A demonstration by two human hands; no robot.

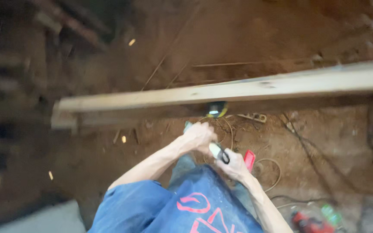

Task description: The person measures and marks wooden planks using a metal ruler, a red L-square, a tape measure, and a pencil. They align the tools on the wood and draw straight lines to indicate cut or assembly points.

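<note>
Looking down from the head camera: both hands are meeting just below frame centre. The left hand [199,137] is curling closed over one end of a small white-and-black object [218,152]; the right hand [234,166] is closing on its other end, at about 4 o'clock from the left. Blur is hiding what the object is.

Edges: a long pale wooden plank [238,89] is spanning the view from 9 o'clock to 3 o'clock, its near edge lying just above the left hand's knuckles, apart from them. A red flat item [249,159] is sitting just beside the right hand at 2 o'clock. Open ground is showing toward 8 o'clock of the hands.

Surface: a reddish-brown dirt floor [324,142], littered with a thin looping cord [275,172] and a dark cable. A red power tool [309,222] is lying at 5 o'clock, well apart. The blue garment [186,207] is filling the bottom.
</note>
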